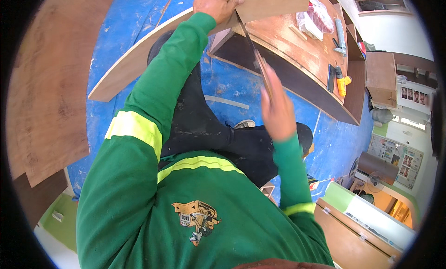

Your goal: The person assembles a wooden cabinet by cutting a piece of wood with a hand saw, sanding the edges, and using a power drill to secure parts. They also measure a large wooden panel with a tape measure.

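A long pale wooden plank (274,4) slants across the top of the head view, passing over my left leg. My left hand (216,6) presses down on it with fingers curled over the far edge, right beside the blade. A handsaw (250,40) meets the plank's near edge at its far end. Its grip is in my right hand (280,113), which is closed and slightly blurred by motion. The fingers partly hide the saw's handle.
Beyond the saw, a dark-sided wooden cabinet (297,78) lies on the blue sheet (218,83). On its top are a yellow drill (341,84), a dark flat object (331,78), a caulking gun (340,36) and a plastic bag (321,17). Large brown boards (55,83) lie at left.
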A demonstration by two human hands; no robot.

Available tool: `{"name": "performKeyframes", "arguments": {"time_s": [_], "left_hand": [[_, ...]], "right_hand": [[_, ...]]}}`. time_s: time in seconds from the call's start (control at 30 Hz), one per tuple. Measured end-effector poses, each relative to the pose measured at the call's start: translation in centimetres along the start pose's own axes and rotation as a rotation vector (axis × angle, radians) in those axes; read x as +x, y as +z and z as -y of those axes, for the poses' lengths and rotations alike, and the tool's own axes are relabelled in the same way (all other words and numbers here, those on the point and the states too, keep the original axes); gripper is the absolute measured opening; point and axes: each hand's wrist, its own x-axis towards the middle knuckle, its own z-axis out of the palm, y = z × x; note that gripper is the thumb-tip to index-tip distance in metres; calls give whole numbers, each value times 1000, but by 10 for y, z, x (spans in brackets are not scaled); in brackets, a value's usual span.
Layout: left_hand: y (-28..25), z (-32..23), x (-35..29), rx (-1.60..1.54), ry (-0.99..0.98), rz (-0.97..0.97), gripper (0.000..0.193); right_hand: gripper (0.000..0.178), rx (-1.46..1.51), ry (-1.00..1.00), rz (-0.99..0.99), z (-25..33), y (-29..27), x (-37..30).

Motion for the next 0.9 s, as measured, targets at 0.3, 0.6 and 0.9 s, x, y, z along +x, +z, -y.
{"name": "performKeyframes", "arguments": {"time_s": [0.3, 0.6, 0.9], "left_hand": [[1, 1, 2, -3, 71, -21, 50], [-1, 6, 13, 66, 38, 72, 61], [-4, 2, 8, 94, 29, 115, 58]], "right_hand": [[63, -23, 160, 136, 6, -26, -42], [57, 66, 34, 6, -14, 18, 30], [61, -26, 179, 105, 13, -43, -79]]}}
